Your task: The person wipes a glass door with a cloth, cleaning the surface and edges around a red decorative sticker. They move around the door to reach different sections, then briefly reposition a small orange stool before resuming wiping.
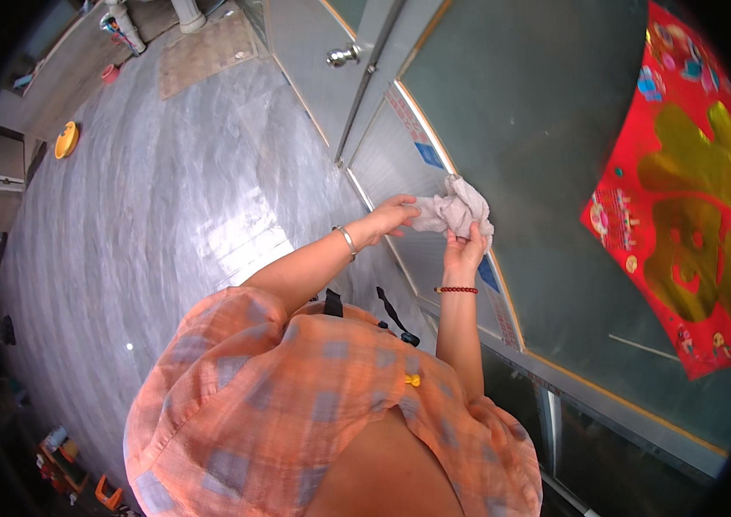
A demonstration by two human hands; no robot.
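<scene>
A pale, greyish-pink cloth, bunched and crumpled, is held in front of a framed glass panel door. My right hand grips its lower side, thumb and fingers pressed into the folds. At the cloth's left end, my left hand has its fingers curled around a thinner stretch of the fabric. Part of that end is hidden behind the fingers. Whether the cloth touches the door frame is hard to tell.
On the glass at right hangs a red and gold paper decoration. A door with a round metal knob stands ahead. Grey wood-patterned flooring spreads left, with a yellow basin and an orange stool farther off.
</scene>
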